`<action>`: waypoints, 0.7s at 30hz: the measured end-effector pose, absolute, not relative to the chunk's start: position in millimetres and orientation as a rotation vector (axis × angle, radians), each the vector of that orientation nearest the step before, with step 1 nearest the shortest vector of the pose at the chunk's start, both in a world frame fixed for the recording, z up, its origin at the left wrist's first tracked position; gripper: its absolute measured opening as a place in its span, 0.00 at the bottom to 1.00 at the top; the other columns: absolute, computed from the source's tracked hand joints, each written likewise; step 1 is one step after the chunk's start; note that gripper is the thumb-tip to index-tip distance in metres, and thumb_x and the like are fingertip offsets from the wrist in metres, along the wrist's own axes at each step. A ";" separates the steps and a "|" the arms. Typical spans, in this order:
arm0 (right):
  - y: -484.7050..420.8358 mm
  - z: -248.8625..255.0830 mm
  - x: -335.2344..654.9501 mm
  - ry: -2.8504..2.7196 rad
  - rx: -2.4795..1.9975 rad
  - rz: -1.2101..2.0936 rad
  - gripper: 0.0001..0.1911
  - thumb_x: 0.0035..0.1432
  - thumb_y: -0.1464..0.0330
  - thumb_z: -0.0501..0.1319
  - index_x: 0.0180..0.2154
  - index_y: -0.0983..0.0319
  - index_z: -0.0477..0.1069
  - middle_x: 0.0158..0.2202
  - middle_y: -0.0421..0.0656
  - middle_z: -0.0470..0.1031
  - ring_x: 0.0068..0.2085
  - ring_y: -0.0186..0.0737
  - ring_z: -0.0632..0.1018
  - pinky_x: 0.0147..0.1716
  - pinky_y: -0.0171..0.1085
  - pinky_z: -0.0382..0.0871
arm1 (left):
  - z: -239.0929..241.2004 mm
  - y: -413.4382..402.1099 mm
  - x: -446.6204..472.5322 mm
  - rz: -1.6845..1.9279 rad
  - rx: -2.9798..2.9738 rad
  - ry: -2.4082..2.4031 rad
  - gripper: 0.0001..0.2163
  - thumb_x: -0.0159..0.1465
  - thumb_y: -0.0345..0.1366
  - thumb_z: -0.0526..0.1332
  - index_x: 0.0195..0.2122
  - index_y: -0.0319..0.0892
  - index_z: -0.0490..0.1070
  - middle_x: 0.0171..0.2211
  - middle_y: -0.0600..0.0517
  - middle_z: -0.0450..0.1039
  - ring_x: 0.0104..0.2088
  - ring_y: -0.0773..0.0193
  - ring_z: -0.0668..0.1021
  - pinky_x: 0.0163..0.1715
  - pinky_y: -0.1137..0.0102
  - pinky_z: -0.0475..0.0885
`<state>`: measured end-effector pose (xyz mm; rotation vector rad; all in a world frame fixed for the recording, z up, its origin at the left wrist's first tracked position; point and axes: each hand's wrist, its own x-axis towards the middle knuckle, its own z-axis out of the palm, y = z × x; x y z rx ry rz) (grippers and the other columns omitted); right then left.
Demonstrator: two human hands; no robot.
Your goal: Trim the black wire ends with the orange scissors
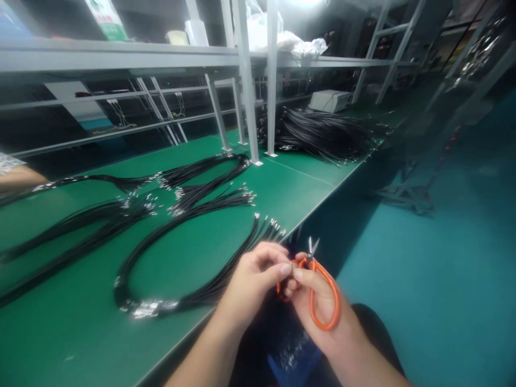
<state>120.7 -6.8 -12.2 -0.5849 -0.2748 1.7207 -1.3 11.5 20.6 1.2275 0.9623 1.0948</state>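
Beyond the bench edge, my left hand point(258, 271) is closed, its thumb and index finger pinched together. Whatever lies in that pinch is too small to make out. My right hand point(316, 301) is wrapped around scissors point(335, 295) with orange loop handles. Their short blades point up and stand slightly apart. The tips of both thumbs meet or nearly meet. Just left of my hands, a black cable bundle point(139, 252) curves in a U on the green bench point(209, 247). Clear wrapping surrounds its bend, and shiny metal tips show at its loose ends.
More black cable bundles point(80, 226) lie to the left, near another person's forearm point(22, 177). White posts point(250, 107) carry a shelf point(161, 55) above the bench. Farther back sit a large cable pile point(318, 131) and a pale box point(328, 100). Below my hands is something blue point(298, 360).
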 end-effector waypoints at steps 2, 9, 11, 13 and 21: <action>-7.1 -11.3 120.7 -0.275 -0.587 1.726 0.09 0.48 0.78 0.65 0.33 0.63 0.73 0.24 0.37 0.72 0.23 0.30 0.72 0.25 0.29 0.69 | 14.9 9.8 2.9 1.115 1.089 0.895 0.05 0.56 0.33 0.65 0.26 0.38 0.72 0.37 0.50 0.68 0.30 0.66 0.73 0.32 0.71 0.70; -6.1 -8.5 120.9 -0.277 -0.572 1.734 0.08 0.49 0.79 0.64 0.32 0.62 0.72 0.26 0.39 0.74 0.24 0.30 0.73 0.26 0.29 0.69 | 10.8 2.3 -1.1 1.258 1.312 1.153 0.06 0.59 0.31 0.60 0.26 0.40 0.69 0.36 0.50 0.70 0.38 0.62 0.73 0.39 0.70 0.68; -5.9 -9.4 121.2 -0.282 -0.574 1.733 0.08 0.50 0.79 0.63 0.33 0.62 0.72 0.26 0.39 0.74 0.25 0.30 0.73 0.27 0.30 0.69 | 13.2 -1.2 -6.0 1.347 1.596 1.314 0.03 0.61 0.29 0.58 0.30 0.41 0.69 0.35 0.50 0.71 0.38 0.62 0.73 0.40 0.69 0.68; -6.0 -10.6 121.2 -0.285 -0.570 1.736 0.09 0.50 0.79 0.63 0.34 0.62 0.72 0.26 0.39 0.73 0.25 0.31 0.72 0.27 0.30 0.69 | 15.2 -4.9 -9.2 1.397 1.938 1.413 0.06 0.60 0.27 0.57 0.36 0.43 0.71 0.39 0.49 0.71 0.40 0.61 0.74 0.41 0.68 0.69; -7.0 -10.1 119.4 -0.301 -0.532 1.747 0.08 0.50 0.77 0.64 0.34 0.62 0.72 0.27 0.39 0.72 0.26 0.32 0.71 0.26 0.31 0.67 | 13.5 -6.8 -5.2 1.351 2.688 1.446 0.12 0.59 0.26 0.60 0.39 0.48 0.75 0.42 0.46 0.75 0.42 0.57 0.76 0.41 0.65 0.70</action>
